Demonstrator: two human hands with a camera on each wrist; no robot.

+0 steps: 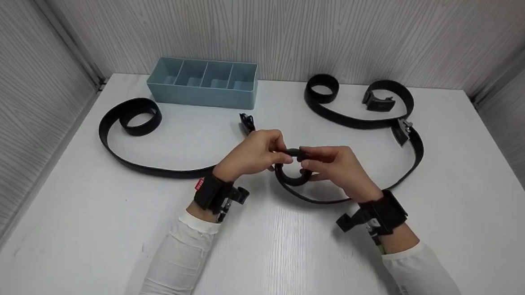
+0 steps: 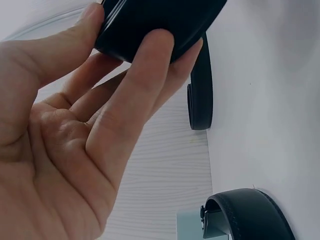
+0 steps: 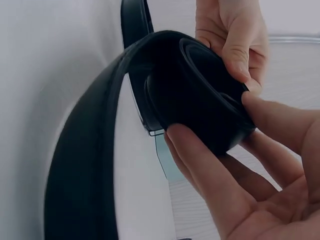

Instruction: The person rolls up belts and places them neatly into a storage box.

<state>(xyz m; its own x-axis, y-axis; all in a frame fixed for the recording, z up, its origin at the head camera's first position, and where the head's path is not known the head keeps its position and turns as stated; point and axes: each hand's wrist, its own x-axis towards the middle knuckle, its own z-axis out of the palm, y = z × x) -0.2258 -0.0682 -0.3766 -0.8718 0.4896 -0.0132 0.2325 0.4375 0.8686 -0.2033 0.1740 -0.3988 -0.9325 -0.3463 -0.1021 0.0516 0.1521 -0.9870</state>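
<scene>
Both hands meet at the middle of the white table (image 1: 283, 256) over a black belt's rolled end (image 1: 293, 175). My left hand (image 1: 283, 155) pinches the coil (image 2: 160, 20) between thumb and fingers. My right hand (image 1: 306, 161) grips the same coil (image 3: 200, 100) from the other side, thumb on its rim and fingers beneath. The left hand's fingers (image 3: 235, 45) show above the coil in the right wrist view. The belt's loose length (image 1: 405, 173) curves right and back to its buckle (image 1: 400, 130).
A second black belt (image 1: 134, 116) lies at the left, its buckle (image 1: 246, 122) just behind my left hand. A third belt (image 1: 321, 88) with its buckle (image 1: 377, 102) lies at the back right. A blue divided tray (image 1: 202, 95) stands at the back left. Grey walls enclose three sides.
</scene>
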